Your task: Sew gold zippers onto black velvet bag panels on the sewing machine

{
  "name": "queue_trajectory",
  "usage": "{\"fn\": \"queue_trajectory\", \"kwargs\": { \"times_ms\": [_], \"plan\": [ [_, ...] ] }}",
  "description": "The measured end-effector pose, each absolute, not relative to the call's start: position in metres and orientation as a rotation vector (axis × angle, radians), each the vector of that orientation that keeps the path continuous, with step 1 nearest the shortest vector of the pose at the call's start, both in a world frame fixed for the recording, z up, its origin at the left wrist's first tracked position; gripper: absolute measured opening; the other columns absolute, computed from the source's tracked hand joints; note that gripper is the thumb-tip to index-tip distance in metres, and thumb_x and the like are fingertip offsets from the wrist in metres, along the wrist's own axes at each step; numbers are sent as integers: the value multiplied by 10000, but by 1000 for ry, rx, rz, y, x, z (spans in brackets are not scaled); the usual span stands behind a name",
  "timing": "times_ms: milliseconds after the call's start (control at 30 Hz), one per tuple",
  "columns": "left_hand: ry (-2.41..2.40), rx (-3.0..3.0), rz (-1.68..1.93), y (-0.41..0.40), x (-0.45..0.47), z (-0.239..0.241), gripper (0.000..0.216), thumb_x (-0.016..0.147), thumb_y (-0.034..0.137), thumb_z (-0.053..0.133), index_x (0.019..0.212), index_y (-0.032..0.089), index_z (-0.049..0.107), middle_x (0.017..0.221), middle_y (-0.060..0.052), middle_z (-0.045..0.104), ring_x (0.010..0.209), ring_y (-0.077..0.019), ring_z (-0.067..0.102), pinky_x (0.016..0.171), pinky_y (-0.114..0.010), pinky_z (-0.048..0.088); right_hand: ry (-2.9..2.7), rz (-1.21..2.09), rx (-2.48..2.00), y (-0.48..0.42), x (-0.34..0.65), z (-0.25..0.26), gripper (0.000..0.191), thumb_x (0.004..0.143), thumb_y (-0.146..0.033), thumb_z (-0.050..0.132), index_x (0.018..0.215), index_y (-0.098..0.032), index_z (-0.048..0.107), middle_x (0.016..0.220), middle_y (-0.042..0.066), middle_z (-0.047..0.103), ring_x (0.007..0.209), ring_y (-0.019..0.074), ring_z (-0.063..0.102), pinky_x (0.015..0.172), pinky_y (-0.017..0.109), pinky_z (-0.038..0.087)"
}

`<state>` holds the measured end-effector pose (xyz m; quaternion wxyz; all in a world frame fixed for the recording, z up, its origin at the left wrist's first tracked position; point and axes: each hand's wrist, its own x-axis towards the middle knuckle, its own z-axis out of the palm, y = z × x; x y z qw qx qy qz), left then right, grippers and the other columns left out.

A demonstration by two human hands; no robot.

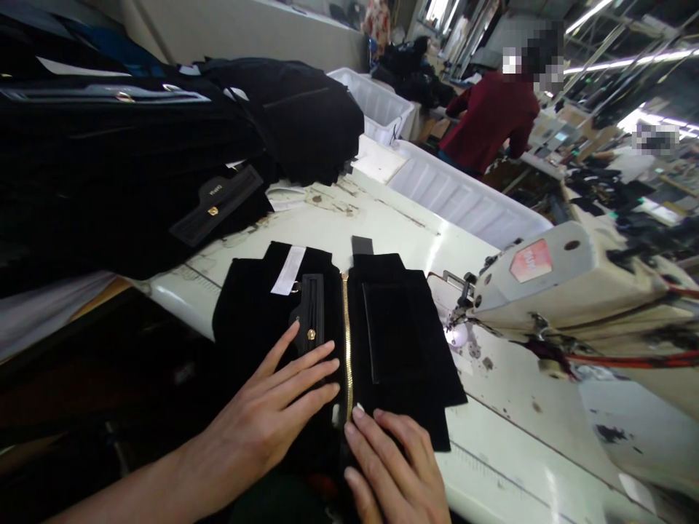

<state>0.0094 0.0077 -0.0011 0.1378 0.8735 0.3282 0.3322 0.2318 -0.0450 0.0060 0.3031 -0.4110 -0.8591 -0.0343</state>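
A black velvet garment piece (398, 342) lies flat on the white sewing table (382, 218), with a gold zipper (347, 327) running down its middle. A flap with a gold stud (311, 320) sits left of the zipper, under a white label (288, 270). My left hand (273, 411) rests flat on the fabric left of the zipper, fingers stretched out. My right hand (393, 466) lies flat on the fabric right of the zipper's lower end, fingers extended.
A cream sewing machine (573, 291) stands at the right, its needle area (456, 331) lit. A stack of black garments (136, 145) fills the left. White plastic bins (464, 196) stand behind. A person in a red top (491, 120) works farther back.
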Motion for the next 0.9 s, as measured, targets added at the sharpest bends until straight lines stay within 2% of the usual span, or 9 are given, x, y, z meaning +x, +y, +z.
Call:
{"fn": "queue_trajectory", "kwargs": {
  "times_ms": [100, 167, 233, 367, 500, 600, 900],
  "plan": [
    [936, 2557, 922, 11, 5, 0, 335, 974, 11, 404, 1190, 142, 625, 1223, -89, 654, 1297, -210, 500, 1150, -454, 363, -2265, -79, -1092, -42, 229, 7, 247, 983, -196, 496, 1085, -106, 702, 1050, 67, 725, 957, 226, 629, 846, 362, 479],
    [901, 2541, 889, 9, 5, 1, 302, 975, 35, 423, 1193, 122, 613, 1191, -96, 651, 1280, -200, 510, 1136, -406, 396, -2238, -85, -1125, -40, 226, 8, 265, 992, -228, 489, 1088, -111, 707, 980, 70, 727, 905, 216, 628, 829, 357, 477],
    [888, 2527, 874, 6, 7, 2, 231, 961, 83, 514, 1167, 109, 617, 1165, -100, 651, 1259, -214, 527, 1162, -438, 355, -2214, -95, -1160, -40, 225, 7, 286, 999, -266, 485, 1094, -124, 714, 942, 67, 723, 859, 207, 624, 805, 349, 473],
    [908, 2496, 932, 2, 13, 4, 159, 927, 156, 629, 1075, 99, 639, 1085, -92, 665, 1198, -217, 576, 1189, -458, 299, -2230, -141, -1172, -39, 223, 5, 291, 1003, -283, 479, 1106, -153, 718, 1040, 38, 726, 858, 198, 618, 801, 338, 461],
    [934, 2492, 955, 3, 17, 8, 118, 946, 151, 584, 1026, 93, 646, 1017, -85, 668, 1176, -200, 590, 1187, -426, 296, -2266, -206, -1137, -36, 224, 2, 264, 989, -246, 499, 1092, -152, 723, 1068, 14, 730, 841, 196, 615, 788, 344, 456],
    [950, 2508, 954, 2, 18, 9, 156, 944, 80, 525, 1039, 86, 649, 1009, -83, 666, 1173, -194, 591, 1176, -414, 320, -2285, -236, -1112, -35, 225, 1, 253, 982, -228, 507, 1082, -153, 727, 1070, 6, 731, 826, 192, 613, 767, 341, 458],
    [924, 2534, 1017, 4, 15, 8, 228, 915, -5, 487, 1034, 66, 669, 1002, -100, 676, 1175, -221, 594, 1160, -446, 355, -2231, -284, -1110, -35, 221, -3, 261, 986, -239, 496, 1017, -164, 744, 1005, 1, 746, 775, 185, 612, 731, 337, 466]
  ]
}}
